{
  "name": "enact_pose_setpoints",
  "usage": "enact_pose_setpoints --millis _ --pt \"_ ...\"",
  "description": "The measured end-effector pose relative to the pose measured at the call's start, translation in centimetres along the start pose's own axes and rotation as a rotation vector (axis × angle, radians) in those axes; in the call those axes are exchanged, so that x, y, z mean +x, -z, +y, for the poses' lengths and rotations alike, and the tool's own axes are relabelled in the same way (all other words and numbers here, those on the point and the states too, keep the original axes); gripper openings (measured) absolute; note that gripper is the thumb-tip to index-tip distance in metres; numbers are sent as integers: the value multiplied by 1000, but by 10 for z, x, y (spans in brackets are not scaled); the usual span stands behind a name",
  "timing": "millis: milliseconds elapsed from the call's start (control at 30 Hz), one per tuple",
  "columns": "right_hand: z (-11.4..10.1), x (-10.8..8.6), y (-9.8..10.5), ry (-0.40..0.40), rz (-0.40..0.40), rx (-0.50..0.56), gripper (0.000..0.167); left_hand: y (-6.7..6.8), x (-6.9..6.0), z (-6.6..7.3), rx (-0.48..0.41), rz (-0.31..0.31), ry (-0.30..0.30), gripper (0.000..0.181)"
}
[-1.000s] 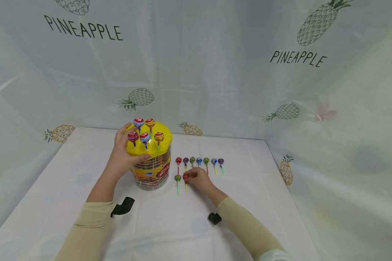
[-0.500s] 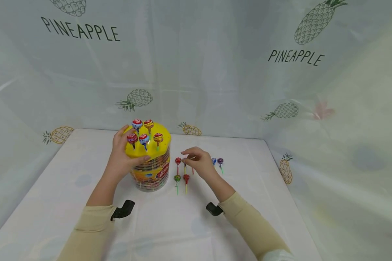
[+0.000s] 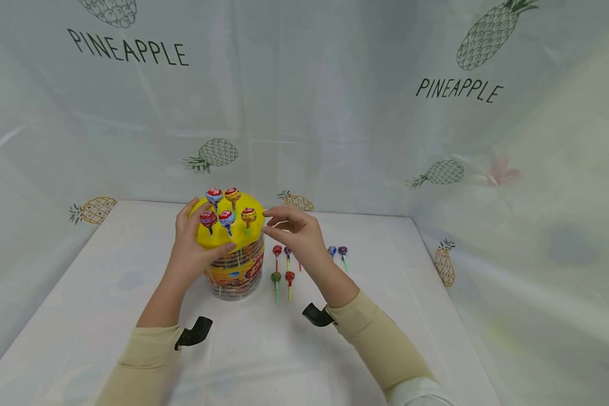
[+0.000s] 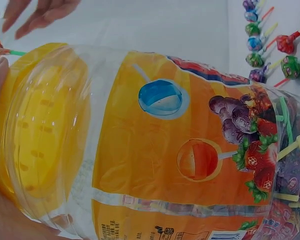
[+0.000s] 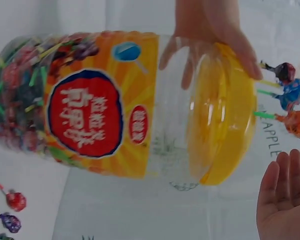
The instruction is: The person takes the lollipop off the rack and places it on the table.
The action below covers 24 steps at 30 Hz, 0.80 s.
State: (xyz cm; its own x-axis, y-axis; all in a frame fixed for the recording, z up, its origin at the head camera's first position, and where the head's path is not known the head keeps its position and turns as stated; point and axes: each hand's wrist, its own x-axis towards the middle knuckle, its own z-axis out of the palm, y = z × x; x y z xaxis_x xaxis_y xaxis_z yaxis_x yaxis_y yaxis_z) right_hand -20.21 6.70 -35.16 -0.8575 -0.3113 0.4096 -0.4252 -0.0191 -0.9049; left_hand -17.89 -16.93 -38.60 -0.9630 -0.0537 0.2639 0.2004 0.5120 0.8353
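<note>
- Five wrapped lollipops (image 3: 226,219) in blue, purple and yellow-orange, each with red, stand upright in a round yellow plastic lid (image 3: 215,241): two behind, three in front.
- The lid sits on a tall, clear plastic jar (image 3: 238,273) with wrapped sweets and sticks in its base; a yellow-orange printed label (image 5: 135,60) wraps its middle.
- The jar stands on the white-covered table (image 3: 254,349), ahead of the person and a little left.
- The left hand (image 3: 189,248) is clamped on the lid, thumb across the front edge and fingers on the far left; some fingertips are hidden.
- The right hand (image 3: 301,231) is just beside the lid's right edge, thumb and fingers apart; it seems clear of the lid, though the head view makes contact hard to judge.
- Right of the jar, a green-wrapped lollipop (image 3: 276,277) and a red-wrapped lollipop (image 3: 290,276) lie side by side, nearer the person than a row of wrapped lollipops (image 3: 277,250), partly hidden by the right hand and wrist.
</note>
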Motion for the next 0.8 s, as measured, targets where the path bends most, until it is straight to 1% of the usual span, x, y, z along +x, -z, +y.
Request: enact_pose_setpoints --millis 167,300,533,800 --pt "-4 6 -7 51 -24 61 29 0 -1 1 -1 4 -9 91" --pt "-4 9 -12 78 -27 84 28 0 -1 0 4 6 -10 90" --pt "-6 13 -20 85 -35 76 28 -1 -1 -1 2 14 -28 90" --pt "-6 14 -28 88 -44 86 31 -1 -1 -1 -3 15 -34 89"
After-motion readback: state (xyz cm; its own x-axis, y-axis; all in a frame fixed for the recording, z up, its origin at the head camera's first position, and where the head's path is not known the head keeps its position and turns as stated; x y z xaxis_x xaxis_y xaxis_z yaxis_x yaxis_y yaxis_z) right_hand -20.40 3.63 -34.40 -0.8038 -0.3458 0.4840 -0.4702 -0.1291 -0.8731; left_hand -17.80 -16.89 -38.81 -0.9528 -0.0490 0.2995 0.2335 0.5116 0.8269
